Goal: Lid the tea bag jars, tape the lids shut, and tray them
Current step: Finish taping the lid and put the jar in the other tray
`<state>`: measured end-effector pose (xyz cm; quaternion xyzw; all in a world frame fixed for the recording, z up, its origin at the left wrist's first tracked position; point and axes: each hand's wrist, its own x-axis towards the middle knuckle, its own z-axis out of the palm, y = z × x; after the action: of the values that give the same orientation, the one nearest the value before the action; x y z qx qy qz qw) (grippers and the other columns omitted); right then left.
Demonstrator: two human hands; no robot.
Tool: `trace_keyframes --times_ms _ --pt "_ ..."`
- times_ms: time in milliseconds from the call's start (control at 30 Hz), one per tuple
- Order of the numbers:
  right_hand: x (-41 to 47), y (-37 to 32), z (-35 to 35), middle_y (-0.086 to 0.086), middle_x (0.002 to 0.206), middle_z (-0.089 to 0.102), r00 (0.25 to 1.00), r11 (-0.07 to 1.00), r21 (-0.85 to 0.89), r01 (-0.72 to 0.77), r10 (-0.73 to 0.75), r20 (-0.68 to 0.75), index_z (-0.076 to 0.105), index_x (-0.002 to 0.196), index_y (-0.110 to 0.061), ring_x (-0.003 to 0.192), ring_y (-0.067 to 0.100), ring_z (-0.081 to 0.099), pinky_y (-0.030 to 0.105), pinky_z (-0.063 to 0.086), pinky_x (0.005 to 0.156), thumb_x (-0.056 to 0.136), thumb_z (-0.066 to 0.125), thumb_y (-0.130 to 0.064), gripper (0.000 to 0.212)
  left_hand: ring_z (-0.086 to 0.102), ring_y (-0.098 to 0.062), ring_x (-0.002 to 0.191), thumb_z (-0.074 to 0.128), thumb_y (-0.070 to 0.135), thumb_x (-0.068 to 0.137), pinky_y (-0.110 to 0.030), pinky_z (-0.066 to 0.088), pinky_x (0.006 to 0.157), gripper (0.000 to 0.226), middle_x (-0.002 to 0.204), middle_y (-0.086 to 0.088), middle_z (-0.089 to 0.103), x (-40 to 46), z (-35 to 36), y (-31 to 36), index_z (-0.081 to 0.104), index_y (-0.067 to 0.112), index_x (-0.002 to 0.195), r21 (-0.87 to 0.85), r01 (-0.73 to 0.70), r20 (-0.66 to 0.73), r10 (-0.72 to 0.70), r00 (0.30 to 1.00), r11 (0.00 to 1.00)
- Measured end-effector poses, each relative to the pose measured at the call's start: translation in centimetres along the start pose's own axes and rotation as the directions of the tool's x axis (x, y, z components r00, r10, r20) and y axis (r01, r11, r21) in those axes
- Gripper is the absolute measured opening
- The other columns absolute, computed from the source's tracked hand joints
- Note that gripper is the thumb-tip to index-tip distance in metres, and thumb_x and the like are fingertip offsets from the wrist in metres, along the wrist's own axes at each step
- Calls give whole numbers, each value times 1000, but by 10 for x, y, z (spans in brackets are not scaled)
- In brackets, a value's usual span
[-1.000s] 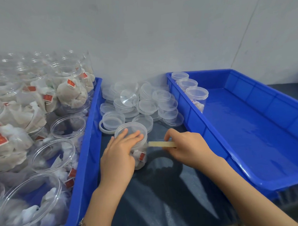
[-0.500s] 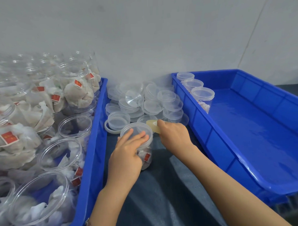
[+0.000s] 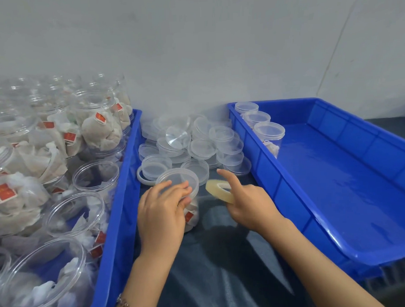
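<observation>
There are 2 blue trays: the left tray (image 3: 120,202) and the right tray (image 3: 266,174). The right tray holds 3 lidded jars (image 3: 268,133). 1 lidded jar (image 3: 190,213) stands between the trays. 1 roll of tape (image 3: 219,190) is in view. 2 hands show, the left hand (image 3: 161,212) and the right hand (image 3: 249,203). The loose lids (image 3: 196,144) and the open jars (image 3: 95,177) in the left tray are too crowded to count.

A small packing workshop is seen: a blue bin (image 3: 120,202) is crammed with open tea-bag jars (image 3: 95,177), loose lids (image 3: 196,142) are heaped beside it, and a tray (image 3: 359,193) is set against a bare grey wall (image 3: 193,50).
</observation>
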<state>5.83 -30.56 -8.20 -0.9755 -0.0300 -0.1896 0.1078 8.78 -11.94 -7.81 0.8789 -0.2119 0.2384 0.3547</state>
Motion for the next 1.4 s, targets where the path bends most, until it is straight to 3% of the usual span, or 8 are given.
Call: trace_keyframes --times_ms 100,233,400,667,733,900,1133,1400 --pt "-21 -10 -11 -11 81 68 994 999 -25 48 -50 -98 37 132 -27 52 22 56 21 25 37 69 59 -30 66 59 -16 105 77 -5 68 -33 50 78 33 95 16 66 -3 1 1 75 15 94 -60 -40 -66 36 997 997" --pt "-13 -8 -10 -15 107 67 998 998 56 -32 35 -60 31 135 -35 83 17 65 28 44 61 79 34 -71 66 43 4 110 72 -7 74 -18 43 80 33 100 32 50 -4 2 -3 74 15 98 -135 -44 -62 36 997 990" --pt "19 4 9 -9 114 65 996 997 -5 -82 82 -44 32 135 -35 91 23 64 31 42 63 86 34 -66 58 39 9 109 70 0 79 -22 38 87 26 99 43 42 1 1 -3 74 17 99 -171 3 -5 -4 1000 985" --pt "40 -1 26 6 97 69 989 992 12 -122 121 87 43 128 -28 91 32 62 33 34 62 90 35 -61 51 62 -20 107 70 4 77 -38 36 84 23 97 7 70 7 -6 16 70 18 95 146 -10 74 -1 997 989" --pt "37 -1 26 6 100 68 983 989 28 -145 141 114 47 124 -26 94 30 61 33 34 65 92 33 -61 50 46 -18 122 64 29 84 -37 27 96 22 114 7 60 19 -5 20 61 23 105 245 -3 166 -39 985 970" --pt "32 -5 25 5 100 68 972 984 50 -170 158 175 46 124 -24 94 27 62 33 37 66 93 29 -59 50 -16 -28 143 34 78 79 -50 -7 113 89 158 -5 -7 42 14 12 -5 37 148 404 -90 518 -146 843 910" --pt "21 10 6 -4 108 67 994 998 50 -49 44 100 41 132 -33 96 21 62 28 34 66 92 38 -52 44 2 -25 144 24 71 84 -46 8 112 60 156 4 13 43 16 -4 25 45 138 427 -160 468 -66 881 890" --pt "37 -1 15 -7 111 67 995 998 2 -55 55 84 43 136 -39 101 18 62 32 44 71 96 35 -47 41 17 -33 133 36 56 92 -48 32 97 39 150 10 22 35 24 5 38 47 130 416 -6 347 -152 925 909"
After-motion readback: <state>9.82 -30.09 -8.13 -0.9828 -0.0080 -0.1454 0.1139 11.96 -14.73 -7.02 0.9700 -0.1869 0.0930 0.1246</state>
